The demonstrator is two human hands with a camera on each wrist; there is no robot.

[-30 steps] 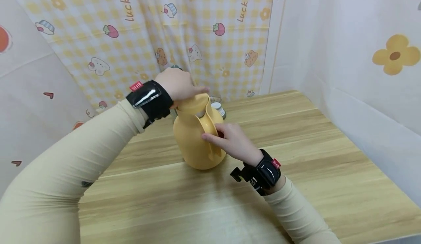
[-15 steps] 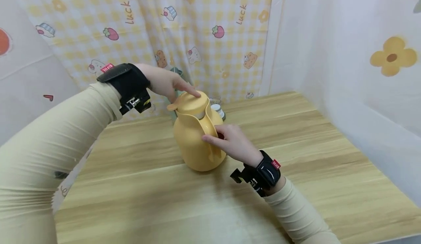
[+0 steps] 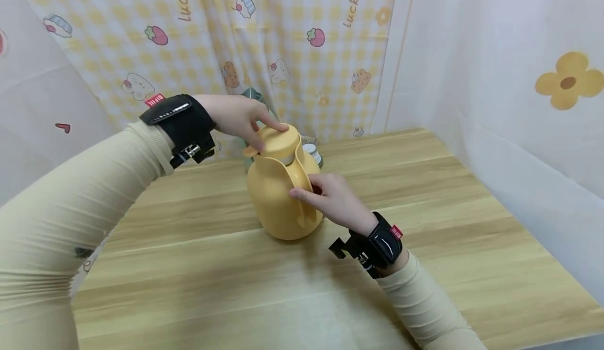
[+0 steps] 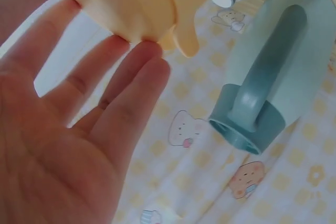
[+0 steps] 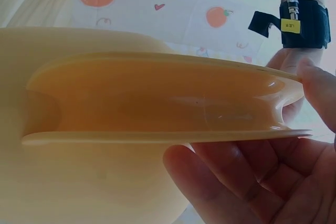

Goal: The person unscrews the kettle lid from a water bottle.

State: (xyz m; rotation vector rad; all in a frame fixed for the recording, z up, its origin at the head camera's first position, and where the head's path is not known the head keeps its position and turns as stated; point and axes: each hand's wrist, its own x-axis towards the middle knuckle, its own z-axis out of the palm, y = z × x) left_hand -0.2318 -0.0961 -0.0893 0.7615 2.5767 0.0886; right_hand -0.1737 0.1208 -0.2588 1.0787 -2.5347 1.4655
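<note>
A yellow insulated jug [image 3: 273,198] with a round lid [image 3: 281,142] stands on the wooden table. My left hand [image 3: 238,116] holds the lid from above, thumb on the near side and fingers across to the far side. In the left wrist view the fingertips [image 4: 149,51] lie along the lid's edge. At the jug's right, my right hand [image 3: 337,200] grips the handle [image 3: 299,179]. The right wrist view has the thumb on one flange of the handle [image 5: 157,98] and the fingers against the other.
Behind the jug stands a green pitcher [image 4: 286,61] with a handle, mostly hidden in the head view. A small container with a white top [image 3: 311,151] is at the jug's back right. The patterned curtain [image 3: 302,77] borders the table [image 3: 401,234] at the back.
The left hand first lay over the lid, drew back leftward with a fingertip on its top, and now has thumb and fingers about it. The right hand stays on the handle.
</note>
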